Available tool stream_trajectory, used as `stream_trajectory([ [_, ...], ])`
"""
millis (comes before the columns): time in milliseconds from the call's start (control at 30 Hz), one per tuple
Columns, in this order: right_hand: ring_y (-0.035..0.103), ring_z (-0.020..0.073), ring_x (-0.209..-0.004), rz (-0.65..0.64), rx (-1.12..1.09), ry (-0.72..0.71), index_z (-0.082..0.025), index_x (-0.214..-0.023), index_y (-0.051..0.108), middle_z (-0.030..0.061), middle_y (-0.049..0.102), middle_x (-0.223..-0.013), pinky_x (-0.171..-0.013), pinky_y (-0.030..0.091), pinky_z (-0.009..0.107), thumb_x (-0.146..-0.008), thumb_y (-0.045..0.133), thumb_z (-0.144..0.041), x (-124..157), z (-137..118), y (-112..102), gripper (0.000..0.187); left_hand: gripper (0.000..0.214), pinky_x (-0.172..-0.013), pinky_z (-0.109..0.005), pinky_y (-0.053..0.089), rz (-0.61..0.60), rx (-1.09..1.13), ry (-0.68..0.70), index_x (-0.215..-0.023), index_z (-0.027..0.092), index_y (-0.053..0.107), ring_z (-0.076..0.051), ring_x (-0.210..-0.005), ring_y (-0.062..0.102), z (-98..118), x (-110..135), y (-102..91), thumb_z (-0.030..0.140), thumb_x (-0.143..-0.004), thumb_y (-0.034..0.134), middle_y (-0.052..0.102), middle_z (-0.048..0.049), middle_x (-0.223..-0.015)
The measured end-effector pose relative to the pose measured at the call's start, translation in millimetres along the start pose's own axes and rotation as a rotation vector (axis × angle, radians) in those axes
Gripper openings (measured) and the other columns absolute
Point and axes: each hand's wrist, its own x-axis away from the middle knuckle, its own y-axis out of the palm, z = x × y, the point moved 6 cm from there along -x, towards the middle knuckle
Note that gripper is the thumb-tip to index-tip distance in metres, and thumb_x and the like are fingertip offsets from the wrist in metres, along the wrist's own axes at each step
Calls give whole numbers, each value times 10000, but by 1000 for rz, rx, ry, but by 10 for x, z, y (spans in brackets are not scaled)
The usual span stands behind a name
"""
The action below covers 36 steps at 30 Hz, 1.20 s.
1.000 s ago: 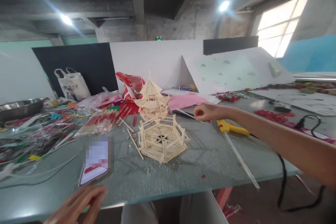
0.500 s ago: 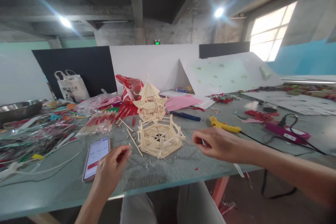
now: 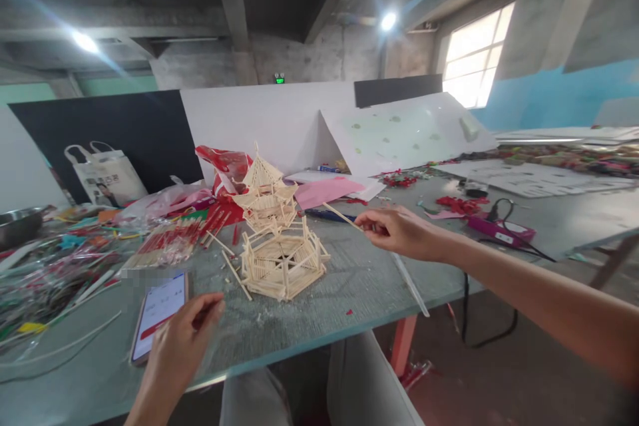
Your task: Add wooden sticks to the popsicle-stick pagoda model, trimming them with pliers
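Note:
My right hand [image 3: 392,231] is raised over the table, its fingertips pinched on one end of a thin wooden stick [image 3: 340,214] that points up and left. Nearest to it stands a pale six-sided stick frame [image 3: 284,263], upright on the tabletop. Behind the frame is a small tiered pagoda [image 3: 264,193] of the same sticks, with a pointed roof. Low at the left, my left hand [image 3: 187,329] hovers with loosely bent fingers apart and nothing visible in them. Beside it a phone [image 3: 158,309] lies partly covered. Loose sticks [image 3: 238,274] lie left of the frame.
Red-tipped sticks [image 3: 167,239] and plastic-wrapped clutter [image 3: 64,266] crowd the left side. Behind my right hand lies a dark blue pen-like tool [image 3: 329,215]. A clear strip [image 3: 412,286] overhangs the table's front edge. A purple power strip [image 3: 502,231] with a cable lies at right.
The view has turned right, so the scene shifts left. My right hand now has a thin wooden stick in its fingers and is higher. The yellow glue gun no longer shows. My left hand stays by the phone.

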Motion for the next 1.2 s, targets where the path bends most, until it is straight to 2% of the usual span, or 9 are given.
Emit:
stream_trajectory([
  [100,490,103,-539,1,-33,14,-164,-825,588,3,585,-663,-550,345,210,-750,451,-190,35,67,64,159,395,-706,-294,486,-42,67,-22,-881,229,654,-207,-773,639,-10,-103,66,552,-717,494,700,-24,-840],
  [333,488,104,-557,18,-66,14,-176,-749,545,-5,586,-673,-560,329,219,-736,467,-182,78,159,167,79,441,-680,-303,480,-38,167,-50,-906,187,647,-205,-733,627,-46,-314,234,548,-679,532,689,-39,-797],
  [500,477,103,-497,-28,-141,105,-177,-735,525,-21,530,-569,-532,333,220,-794,440,-271,6,278,266,140,424,-688,-301,478,-63,193,-54,-923,176,640,-196,-739,622,-120,-381,338,520,-697,541,681,-43,-811],
  [667,489,104,-458,-90,-261,179,-177,-731,494,-36,496,-525,-495,343,215,-784,450,-298,-6,293,388,139,457,-651,-295,474,-94,200,-76,-948,167,629,-201,-733,612,-110,-360,329,545,-708,535,668,-52,-816],
  [833,483,102,-459,-125,-331,166,-181,-720,459,-26,501,-577,-475,346,218,-780,440,-314,69,204,473,147,472,-666,-308,466,-116,187,-71,-970,157,617,-204,-726,605,-63,-349,304,543,-716,521,661,-60,-810],
  [1000,457,98,-480,-100,-320,138,-181,-724,470,-33,478,-555,-486,340,214,-798,435,-299,140,171,467,144,468,-651,-292,477,-121,199,-74,-967,159,617,-198,-741,609,-115,-352,337,544,-716,529,663,-63,-834],
  [1200,448,103,-492,-42,-323,108,-186,-738,468,-41,454,-557,-500,340,220,-811,428,-309,202,150,340,149,455,-652,-279,483,-94,223,-80,-939,169,640,-193,-732,621,-105,-300,324,547,-703,549,681,-48,-810],
])
